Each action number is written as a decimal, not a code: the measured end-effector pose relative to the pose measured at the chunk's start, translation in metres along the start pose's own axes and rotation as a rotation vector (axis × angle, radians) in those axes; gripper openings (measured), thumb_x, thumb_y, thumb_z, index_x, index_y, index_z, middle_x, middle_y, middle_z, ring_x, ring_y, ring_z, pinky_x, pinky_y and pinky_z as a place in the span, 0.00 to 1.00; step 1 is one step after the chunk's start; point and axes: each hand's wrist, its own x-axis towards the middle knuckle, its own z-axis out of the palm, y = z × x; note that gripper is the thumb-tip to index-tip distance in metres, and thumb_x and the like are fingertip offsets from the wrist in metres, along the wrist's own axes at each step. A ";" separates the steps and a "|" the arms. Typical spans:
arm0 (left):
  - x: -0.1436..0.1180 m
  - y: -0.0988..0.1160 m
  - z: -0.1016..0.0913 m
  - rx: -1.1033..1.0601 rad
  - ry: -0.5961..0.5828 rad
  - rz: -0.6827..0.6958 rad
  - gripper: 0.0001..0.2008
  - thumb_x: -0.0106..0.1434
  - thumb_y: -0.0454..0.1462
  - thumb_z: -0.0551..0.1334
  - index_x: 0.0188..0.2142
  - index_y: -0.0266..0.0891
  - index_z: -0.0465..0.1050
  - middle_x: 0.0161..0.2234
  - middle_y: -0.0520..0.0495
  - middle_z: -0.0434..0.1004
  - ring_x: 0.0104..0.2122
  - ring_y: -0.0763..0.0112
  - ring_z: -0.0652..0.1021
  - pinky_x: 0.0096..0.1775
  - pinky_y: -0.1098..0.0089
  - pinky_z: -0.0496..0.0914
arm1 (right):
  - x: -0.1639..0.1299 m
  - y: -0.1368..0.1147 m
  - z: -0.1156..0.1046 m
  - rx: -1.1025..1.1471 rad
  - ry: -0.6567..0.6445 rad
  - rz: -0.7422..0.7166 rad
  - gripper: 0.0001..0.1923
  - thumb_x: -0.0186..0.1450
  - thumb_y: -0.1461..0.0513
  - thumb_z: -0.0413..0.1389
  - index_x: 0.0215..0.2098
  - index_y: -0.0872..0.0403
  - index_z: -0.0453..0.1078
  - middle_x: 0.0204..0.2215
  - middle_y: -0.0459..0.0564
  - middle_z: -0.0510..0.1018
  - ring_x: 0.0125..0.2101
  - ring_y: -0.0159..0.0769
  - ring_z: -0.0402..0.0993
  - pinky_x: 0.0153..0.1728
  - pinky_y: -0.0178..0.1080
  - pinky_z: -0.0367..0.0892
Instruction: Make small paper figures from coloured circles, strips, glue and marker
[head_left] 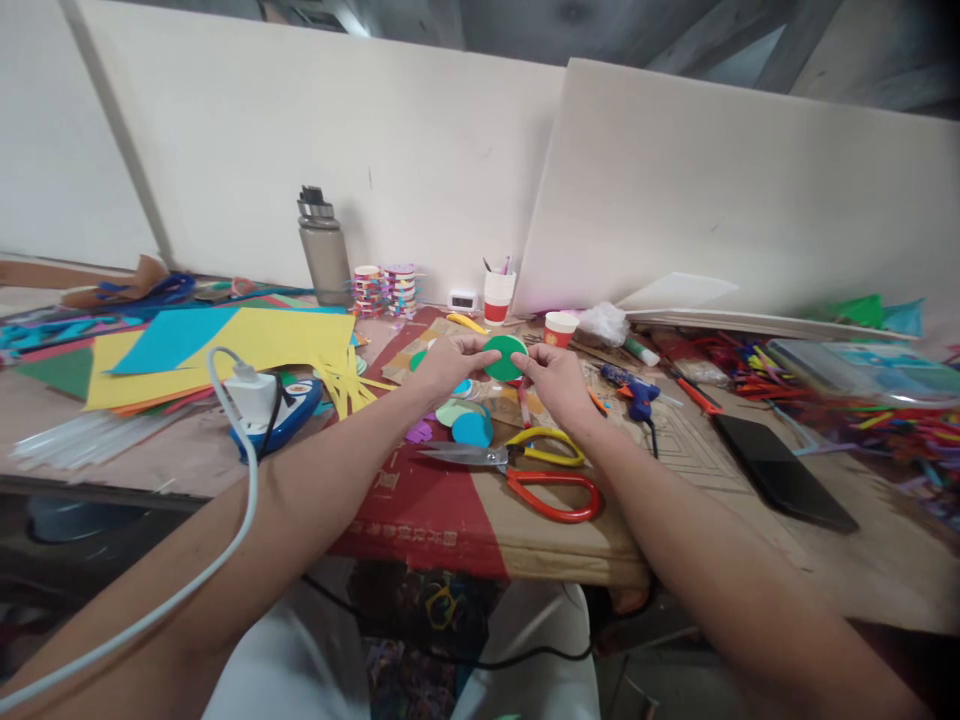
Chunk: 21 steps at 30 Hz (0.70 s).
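Note:
A round green paper disc is held up between my two hands over the middle of the table. My left hand pinches its left edge, and the fingers of my right hand pinch its right edge. Below the hands lie a blue paper disc, pale green discs and purple paper pieces. Scissors with one yellow and one red handle rest partly open on the cardboard, nearer to me.
At left are coloured paper sheets, a power strip and a white cable. A bottle and paper cups stand behind. A glue gun, phone and plastic box lie at right.

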 end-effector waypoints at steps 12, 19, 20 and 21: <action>-0.002 0.005 0.003 0.009 0.059 -0.006 0.18 0.43 0.45 0.74 0.27 0.34 0.77 0.26 0.49 0.77 0.24 0.78 0.70 0.30 0.73 0.66 | 0.000 -0.001 -0.001 0.013 -0.024 -0.004 0.16 0.54 0.50 0.58 0.20 0.53 0.68 0.16 0.43 0.70 0.19 0.30 0.63 0.24 0.36 0.63; -0.002 0.001 0.006 -0.071 -0.059 -0.011 0.22 0.46 0.47 0.73 0.35 0.33 0.78 0.32 0.46 0.80 0.31 0.71 0.77 0.36 0.70 0.70 | 0.002 0.007 0.002 0.153 -0.038 0.061 0.19 0.52 0.47 0.61 0.22 0.53 0.67 0.16 0.43 0.70 0.18 0.29 0.63 0.24 0.35 0.62; -0.002 0.001 0.005 -0.030 -0.070 -0.010 0.21 0.46 0.46 0.72 0.34 0.33 0.78 0.31 0.47 0.80 0.30 0.71 0.77 0.36 0.70 0.70 | 0.002 0.009 0.002 0.160 -0.046 0.058 0.19 0.52 0.46 0.61 0.23 0.53 0.68 0.17 0.43 0.71 0.19 0.30 0.64 0.24 0.35 0.62; -0.002 0.001 0.005 0.030 -0.066 -0.004 0.19 0.47 0.45 0.72 0.33 0.34 0.78 0.30 0.48 0.80 0.29 0.72 0.76 0.34 0.71 0.69 | 0.003 0.011 0.002 0.160 -0.048 0.052 0.19 0.53 0.46 0.61 0.24 0.53 0.69 0.19 0.43 0.72 0.20 0.30 0.65 0.24 0.35 0.63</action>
